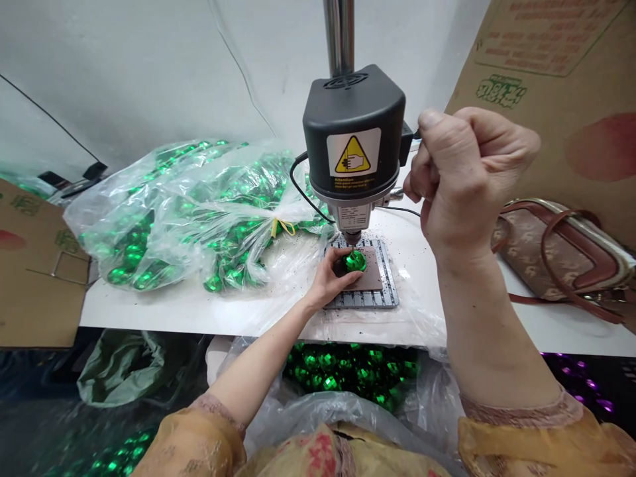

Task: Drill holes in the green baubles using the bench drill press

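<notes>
My left hand (pixel 332 275) pinches a shiny green faceted bead (pixel 356 260) and holds it on the brown pad (pixel 373 271) of a small bench drill, right under the drill tip (pixel 352 237). My right hand (pixel 462 179) is raised to the right of the black drill head (pixel 354 132), its fingers wrapped in a fist around the feed lever (pixel 397 194), which is mostly hidden inside the fist. The drill's slotted metal base plate (pixel 370 299) sits on a white table (pixel 199 311).
Clear plastic bags full of green beads (pixel 199 212) lie on the table to the left. An open bag of green beads (pixel 342 371) rests in my lap. Cardboard (pixel 571 86) stands at the right, a brown handbag (pixel 551 255) below it. More cardboard (pixel 34 265) is at the left.
</notes>
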A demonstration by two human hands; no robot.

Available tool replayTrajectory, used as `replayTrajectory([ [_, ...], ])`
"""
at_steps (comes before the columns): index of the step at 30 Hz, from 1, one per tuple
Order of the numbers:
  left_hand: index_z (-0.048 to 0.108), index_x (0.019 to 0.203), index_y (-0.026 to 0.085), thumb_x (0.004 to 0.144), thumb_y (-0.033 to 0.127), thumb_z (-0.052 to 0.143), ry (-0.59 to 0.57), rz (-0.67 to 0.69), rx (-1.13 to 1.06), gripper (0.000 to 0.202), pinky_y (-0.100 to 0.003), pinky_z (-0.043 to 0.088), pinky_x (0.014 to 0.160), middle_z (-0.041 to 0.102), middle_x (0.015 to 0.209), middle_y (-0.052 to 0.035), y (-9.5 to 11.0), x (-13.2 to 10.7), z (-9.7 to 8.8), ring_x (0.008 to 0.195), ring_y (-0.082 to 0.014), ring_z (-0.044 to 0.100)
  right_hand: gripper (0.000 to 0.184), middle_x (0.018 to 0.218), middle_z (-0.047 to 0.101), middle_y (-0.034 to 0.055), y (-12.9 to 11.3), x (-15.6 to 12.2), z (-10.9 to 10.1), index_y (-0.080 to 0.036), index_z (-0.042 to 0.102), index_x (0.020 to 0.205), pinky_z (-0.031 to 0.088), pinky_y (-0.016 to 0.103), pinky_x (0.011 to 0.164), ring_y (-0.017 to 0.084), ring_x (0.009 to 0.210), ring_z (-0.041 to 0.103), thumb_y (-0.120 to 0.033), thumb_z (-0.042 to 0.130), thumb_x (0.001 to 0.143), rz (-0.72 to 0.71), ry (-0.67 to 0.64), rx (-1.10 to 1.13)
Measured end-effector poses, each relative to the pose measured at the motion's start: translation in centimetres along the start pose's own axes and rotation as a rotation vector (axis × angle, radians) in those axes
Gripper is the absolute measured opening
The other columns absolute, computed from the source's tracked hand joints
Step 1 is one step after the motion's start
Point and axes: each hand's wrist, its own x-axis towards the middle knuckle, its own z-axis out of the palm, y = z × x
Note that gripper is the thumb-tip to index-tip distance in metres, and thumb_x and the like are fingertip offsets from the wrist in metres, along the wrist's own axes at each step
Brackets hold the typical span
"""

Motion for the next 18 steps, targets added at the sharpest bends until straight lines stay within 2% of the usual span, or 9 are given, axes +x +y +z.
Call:
replayTrajectory([
  [7,0.058,0.12,0.02,0.078,0.039,0.085,-0.012,-0.009,-0.026,0.053,-0.044,0.053,0.102,0.069,0.121,-0.0102,0.2,0.0,0.0,0.113,-0.0259,0.067,0.054,0.045,0.027,-0.0062,-0.2,-2.8,-1.1,-0.02,0.034,0.048,0.022,0.029,0.044,0.004,0.04,0.029,-0.03,0.066,0.09,-0.045,0.005,-0.081],
  [10,0.058,0.12,0.02,0.077,0.039,0.085,-0.015,-0.017,-0.045,0.054,-0.045,0.051,0.105,0.068,0.123,-0.0103,0.1,0.0,0.0,0.115,-0.0261,0.066,0.053,0.045,0.027,-0.0054,-0.2,-3.8,-1.5,-0.019,0.03,0.049,0.02,0.029,0.045,0.004,0.041,0.03,-0.022,0.062,0.091,-0.075,-0.019,-0.033],
  [18,0.057,0.121,0.02,0.076,0.039,0.087,-0.022,-0.05,-0.076,0.057,-0.046,0.048,0.109,0.067,0.124,-0.0106,-0.5,0.0,-0.1,0.12,-0.0266,0.064,0.053,0.046,0.029,-0.0049,0.4,-4.4,-1.9,-0.018,0.023,0.053,0.023,0.029,0.045,0.005,0.041,0.033,-0.019,0.061,0.09,-0.155,-0.058,0.056],
])
